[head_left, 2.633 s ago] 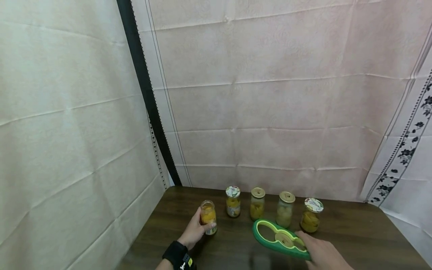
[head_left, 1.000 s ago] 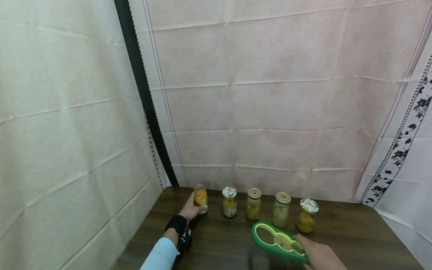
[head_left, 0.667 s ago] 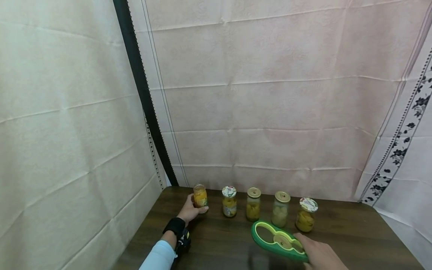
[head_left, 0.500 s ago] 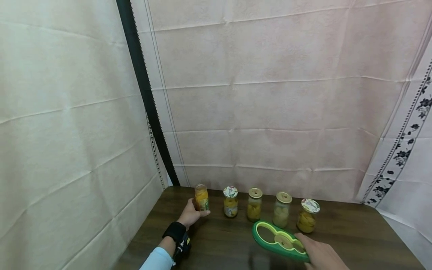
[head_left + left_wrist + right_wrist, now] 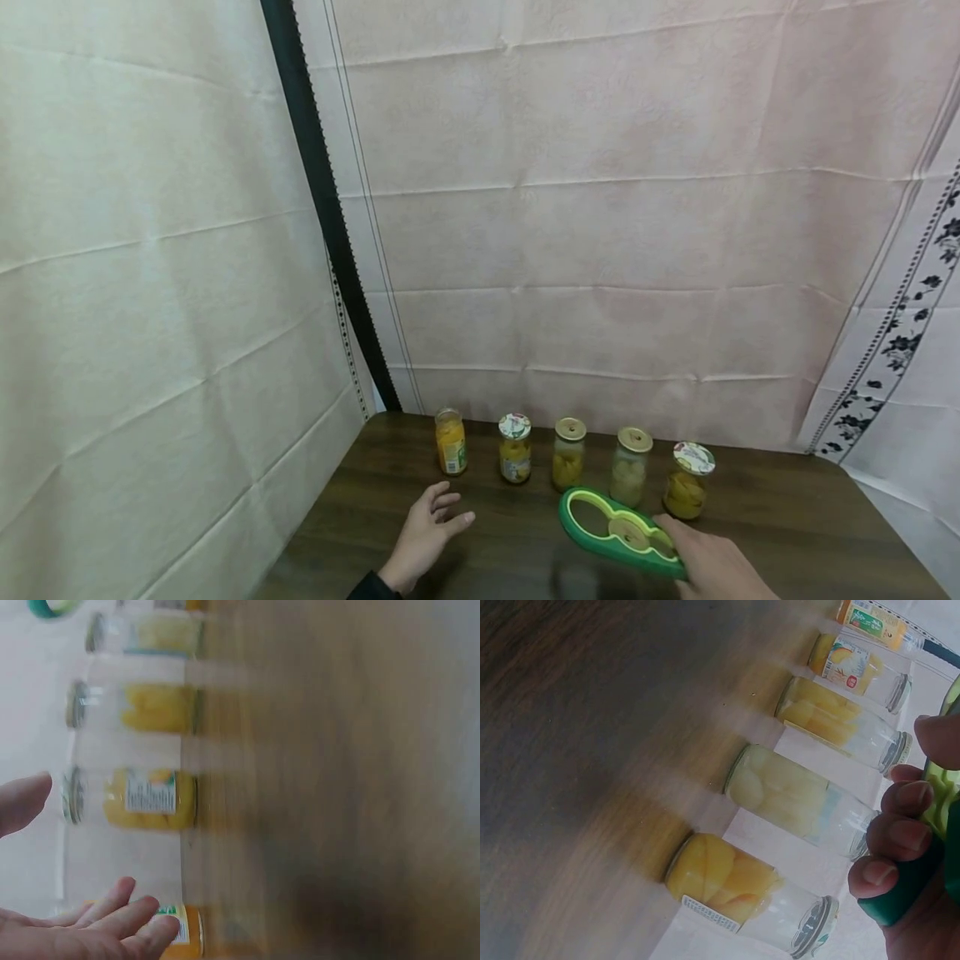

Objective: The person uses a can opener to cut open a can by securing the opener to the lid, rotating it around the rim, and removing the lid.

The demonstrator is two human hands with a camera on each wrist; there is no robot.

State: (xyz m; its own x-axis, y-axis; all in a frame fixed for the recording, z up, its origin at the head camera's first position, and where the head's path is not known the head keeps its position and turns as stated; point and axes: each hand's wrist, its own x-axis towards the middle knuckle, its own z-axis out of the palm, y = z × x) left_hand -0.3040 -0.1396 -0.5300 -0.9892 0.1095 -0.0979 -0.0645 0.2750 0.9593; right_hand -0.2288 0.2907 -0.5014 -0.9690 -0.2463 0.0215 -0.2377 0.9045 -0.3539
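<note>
My left hand (image 5: 425, 533) is off the lidless jar (image 5: 452, 446) of orange fruit, fingers loosely bent and holding nothing. That jar stands upright at the left end of the row, just beyond the fingertips. My right hand (image 5: 712, 560) grips one end of a green jar opener (image 5: 592, 543) with a lime-green inner edge, held above the table. A round gold lid (image 5: 628, 533) shows in the opener's middle opening. In the right wrist view, the right fingers (image 5: 900, 832) curl round the opener's dark green body.
To the right along the row stand a jar with a patterned lid (image 5: 515, 450), two gold-lidded jars (image 5: 568, 454) and another patterned-lid jar (image 5: 686, 483), all holding fruit. They stand on a dark wooden table (image 5: 510, 567). Pale cloth (image 5: 600, 250) hangs behind and at the left.
My left hand carried the lidless jar back to the row's left end, then let go and drew back toward me. The right hand and the jar opener have stayed nearly still.
</note>
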